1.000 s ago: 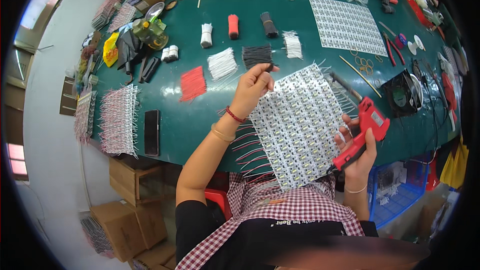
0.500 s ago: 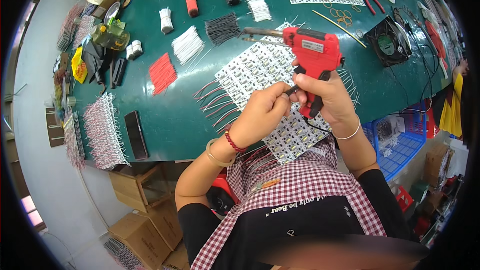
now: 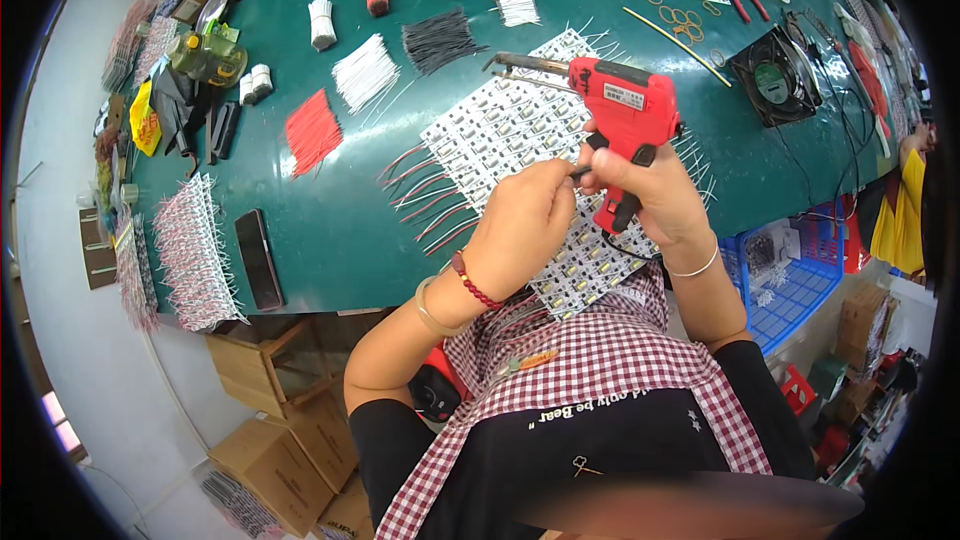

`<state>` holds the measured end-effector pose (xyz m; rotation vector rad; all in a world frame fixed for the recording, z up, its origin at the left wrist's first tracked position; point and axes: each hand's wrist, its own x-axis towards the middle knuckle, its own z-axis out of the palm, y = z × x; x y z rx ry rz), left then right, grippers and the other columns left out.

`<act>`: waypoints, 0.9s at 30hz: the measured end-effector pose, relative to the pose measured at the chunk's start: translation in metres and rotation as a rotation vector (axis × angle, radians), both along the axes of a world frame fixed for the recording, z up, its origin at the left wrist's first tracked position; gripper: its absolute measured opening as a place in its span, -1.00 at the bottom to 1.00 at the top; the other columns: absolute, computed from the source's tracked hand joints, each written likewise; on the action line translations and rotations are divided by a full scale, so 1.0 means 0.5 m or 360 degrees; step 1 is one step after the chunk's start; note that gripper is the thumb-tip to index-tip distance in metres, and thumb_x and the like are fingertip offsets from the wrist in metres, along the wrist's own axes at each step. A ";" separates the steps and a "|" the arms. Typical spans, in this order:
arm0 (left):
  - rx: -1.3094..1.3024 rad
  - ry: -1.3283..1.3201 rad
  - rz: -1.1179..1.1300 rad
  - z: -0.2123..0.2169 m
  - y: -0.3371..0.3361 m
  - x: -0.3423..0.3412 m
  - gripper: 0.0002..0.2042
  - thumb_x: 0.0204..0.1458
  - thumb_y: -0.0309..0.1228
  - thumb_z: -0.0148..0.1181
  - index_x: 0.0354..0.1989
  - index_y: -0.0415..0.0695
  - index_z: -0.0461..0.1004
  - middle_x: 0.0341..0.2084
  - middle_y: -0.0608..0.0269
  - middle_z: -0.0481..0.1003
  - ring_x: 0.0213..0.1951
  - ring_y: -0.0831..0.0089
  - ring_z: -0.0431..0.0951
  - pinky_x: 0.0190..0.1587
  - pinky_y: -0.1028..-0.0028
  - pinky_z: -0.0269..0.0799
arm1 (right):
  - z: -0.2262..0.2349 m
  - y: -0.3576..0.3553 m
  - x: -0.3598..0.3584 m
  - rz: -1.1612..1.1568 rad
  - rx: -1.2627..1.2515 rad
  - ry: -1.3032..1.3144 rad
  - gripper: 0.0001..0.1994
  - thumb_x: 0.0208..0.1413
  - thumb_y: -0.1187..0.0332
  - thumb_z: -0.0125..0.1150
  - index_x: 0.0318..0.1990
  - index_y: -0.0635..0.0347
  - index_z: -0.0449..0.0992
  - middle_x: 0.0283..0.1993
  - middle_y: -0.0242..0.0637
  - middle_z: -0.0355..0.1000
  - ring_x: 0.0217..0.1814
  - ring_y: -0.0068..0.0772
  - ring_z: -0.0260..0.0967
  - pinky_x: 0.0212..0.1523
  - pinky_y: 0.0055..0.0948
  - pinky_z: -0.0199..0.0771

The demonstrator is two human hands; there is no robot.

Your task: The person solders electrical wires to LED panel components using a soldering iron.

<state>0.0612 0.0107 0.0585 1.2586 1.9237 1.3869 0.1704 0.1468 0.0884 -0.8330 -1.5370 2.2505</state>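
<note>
Your dark green work table [image 3: 330,240] is carrying a white panel of small LED boards with wire leads [image 3: 500,135], bundles of red cut wires [image 3: 312,130], a flat black phone [image 3: 259,258] and a black square fan [image 3: 772,77].

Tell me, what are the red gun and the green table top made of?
The gun, held in the right hand, looks like hard matte red plastic with a bare metal nozzle. The table top looks like a smooth green rubber or vinyl mat; which one I cannot tell.
</note>
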 end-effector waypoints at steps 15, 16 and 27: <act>-0.0006 -0.0194 -0.0033 0.000 -0.008 0.011 -0.92 0.17 -0.55 0.03 -0.23 -0.29 0.42 -0.62 0.11 0.53 -0.59 0.40 0.56 -0.51 0.44 0.40 | -0.006 0.003 0.014 0.0029 -0.0166 0.0011 -0.64 0.06 0.45 0.35 0.00 0.34 0.43 -0.33 -0.34 0.49 -0.37 -0.53 0.47 -0.35 -0.50 0.48; 0.0031 -0.0199 -0.0024 -0.001 -0.006 0.014 -0.93 0.17 -0.55 0.02 -0.24 -0.28 0.41 -0.62 0.12 0.53 -0.60 0.40 0.55 -0.51 0.44 0.39 | -0.006 0.002 0.014 0.0058 -0.0126 -0.0037 -0.64 0.06 0.44 0.35 0.00 0.31 0.43 -0.33 -0.34 0.49 -0.37 -0.53 0.47 -0.35 -0.50 0.48; -0.0074 -0.0202 0.0008 -0.001 -0.009 0.010 -0.93 0.18 -0.55 0.00 -0.26 -0.27 0.40 -0.66 0.14 0.52 -0.62 0.42 0.53 -0.53 0.46 0.36 | -0.003 -0.035 0.021 0.0006 0.0420 -0.0307 -0.59 -0.01 0.57 0.36 0.03 0.28 0.43 -0.23 -0.39 0.50 -0.20 -0.59 0.45 -0.19 -0.57 0.48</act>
